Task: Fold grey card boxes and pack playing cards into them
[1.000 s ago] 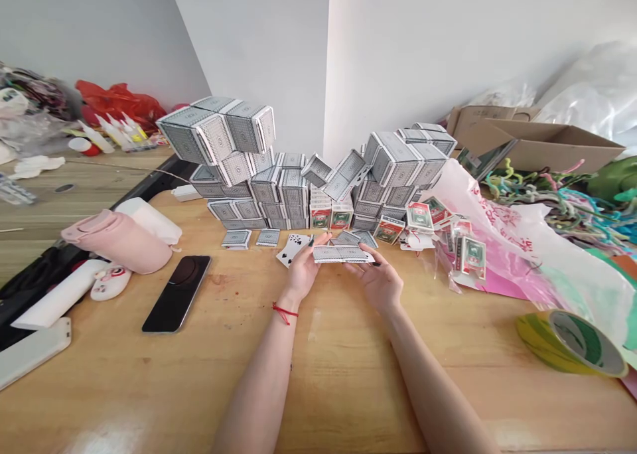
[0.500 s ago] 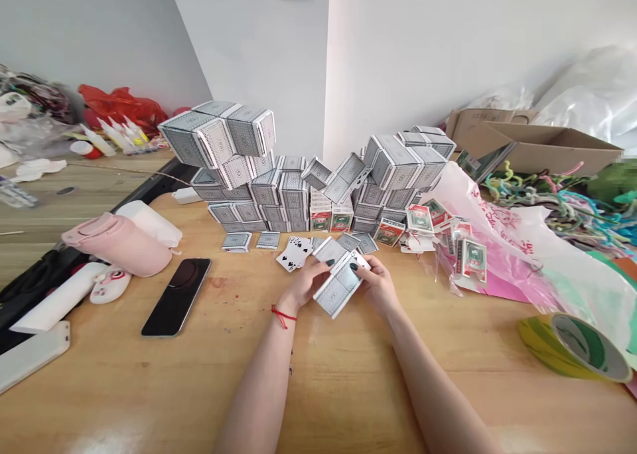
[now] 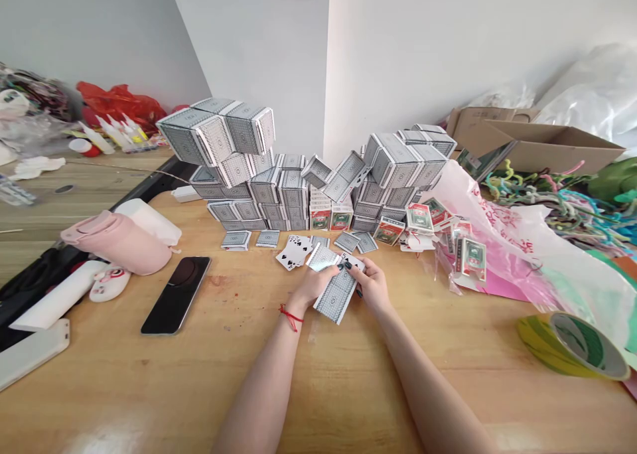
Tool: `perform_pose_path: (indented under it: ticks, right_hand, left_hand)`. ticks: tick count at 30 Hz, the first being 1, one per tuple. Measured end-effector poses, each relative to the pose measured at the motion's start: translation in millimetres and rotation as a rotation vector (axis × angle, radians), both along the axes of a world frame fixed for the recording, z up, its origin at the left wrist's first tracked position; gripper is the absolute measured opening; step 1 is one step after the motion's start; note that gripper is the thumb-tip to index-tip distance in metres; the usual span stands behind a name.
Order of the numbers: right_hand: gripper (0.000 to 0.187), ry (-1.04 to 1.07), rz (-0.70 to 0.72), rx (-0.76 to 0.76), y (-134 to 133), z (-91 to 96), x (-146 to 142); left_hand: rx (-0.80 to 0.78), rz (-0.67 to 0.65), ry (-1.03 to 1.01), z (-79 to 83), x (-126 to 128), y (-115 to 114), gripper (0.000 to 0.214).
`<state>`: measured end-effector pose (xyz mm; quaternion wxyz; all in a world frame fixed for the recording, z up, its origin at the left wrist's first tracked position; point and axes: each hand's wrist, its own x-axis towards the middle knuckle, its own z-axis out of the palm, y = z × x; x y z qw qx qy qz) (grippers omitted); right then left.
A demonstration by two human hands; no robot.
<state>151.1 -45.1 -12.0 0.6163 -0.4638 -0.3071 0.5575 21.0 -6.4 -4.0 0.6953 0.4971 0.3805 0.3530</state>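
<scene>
Above the middle of the table, my left hand (image 3: 318, 283) and my right hand (image 3: 371, 283) both grip playing cards (image 3: 336, 298) with grey patterned backs. The cards overlap crosswise, and a white face corner shows near my right fingers. My thumbs press close together on the card backs. Just beyond lie face-up spade cards (image 3: 292, 253) and small stacks of face-down cards (image 3: 347, 242). Behind them rise blocks built from folded cards, a tall group (image 3: 239, 175) at left and another (image 3: 398, 168) at right. A tilted card box (image 3: 343, 176) leans between them.
Boxed card decks (image 3: 421, 220) sit at right beside a plastic bag (image 3: 502, 222). A roll of tape (image 3: 572, 344) lies at the right edge. At left are a phone (image 3: 176, 296), a pink bottle (image 3: 119, 241) and a computer mouse (image 3: 109, 285). A cardboard box (image 3: 552, 149) stands behind right.
The held cards have turned to a steeper angle. My left hand has shifted slightly right, and its thumb now meets my right thumb over the cards.
</scene>
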Motion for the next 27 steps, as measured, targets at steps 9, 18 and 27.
perform_pose_path:
  ticks: [9, 18, 27]
  right_hand:
    - [0.024, 0.049, -0.039, 0.035, -3, 1.8, -12]
    - [0.022, 0.104, -0.065, -0.024, -3, 1.3, -13]
    - [0.017, 0.069, -0.065, -0.051, -3, 3.0, -14]
  left_hand:
    - [-0.077, 0.172, -0.093, -0.1, 8, -5, 0.018]
    - [-0.023, 0.203, -0.008, 9.9, 11, -8, 0.01]
    - [0.07, 0.117, 0.02, 3.0, 7, -6, 0.007]
